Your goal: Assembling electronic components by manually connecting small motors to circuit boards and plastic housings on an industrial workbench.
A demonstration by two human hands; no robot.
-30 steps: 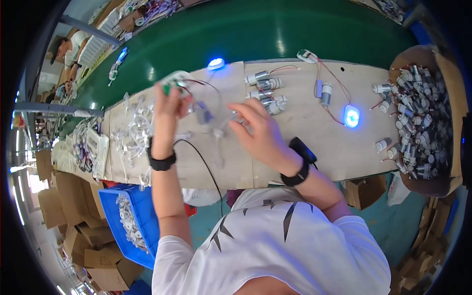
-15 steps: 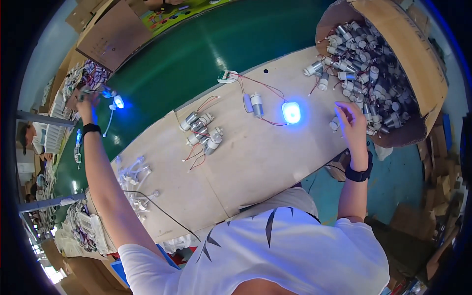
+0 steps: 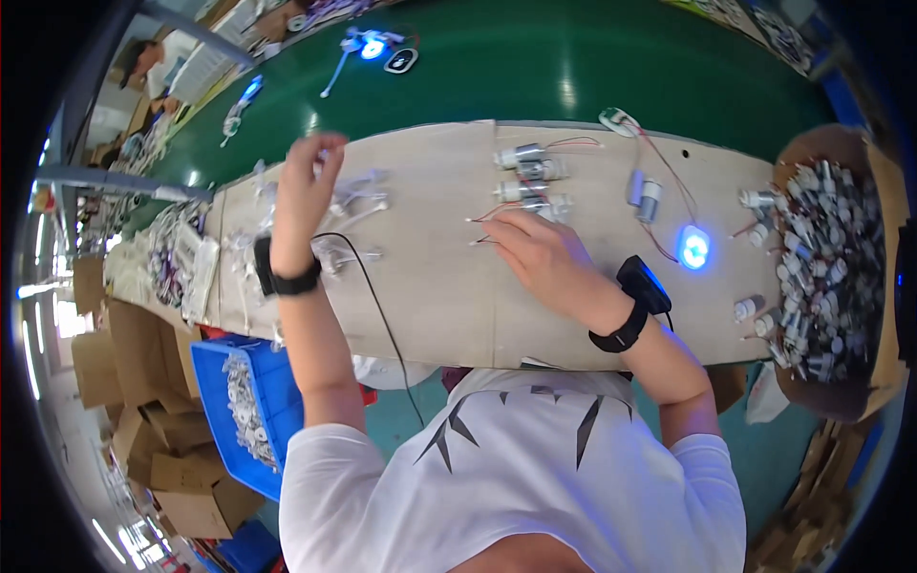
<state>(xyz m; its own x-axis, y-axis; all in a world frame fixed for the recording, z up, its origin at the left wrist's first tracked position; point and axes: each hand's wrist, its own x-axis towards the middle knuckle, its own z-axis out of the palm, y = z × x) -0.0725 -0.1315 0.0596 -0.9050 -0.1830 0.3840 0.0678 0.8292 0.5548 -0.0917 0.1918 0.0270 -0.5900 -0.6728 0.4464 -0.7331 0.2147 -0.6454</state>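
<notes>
My left hand (image 3: 310, 186) hovers over the left of the table, fingers loosely bent and apart, with nothing visible in it. Around and below it lie clear white plastic tube fittings (image 3: 368, 196). My right hand (image 3: 544, 263) reaches in at the near side of a row of small silver-and-white motors (image 3: 525, 172), its fingers stretched left over their red and black wires. The hand partly hides the nearest motor. To its right, another motor (image 3: 650, 202) is wired to a glowing blue light (image 3: 694, 247) and a small white oval piece with a circuit board (image 3: 619, 121).
An open cardboard box (image 3: 884, 277) full of motors stands at the right. Beyond the table runs a green belt (image 3: 458, 76) carrying a lit assembly (image 3: 371, 48) and a dark rounded piece (image 3: 401, 61). A blue bin (image 3: 277, 382) sits below left; a black cable (image 3: 368, 286) crosses the table.
My left hand has come back from the belt, where the lit assembly stays, to above the fittings. My right hand has moved left from beside the box to the motors. The view has turned left.
</notes>
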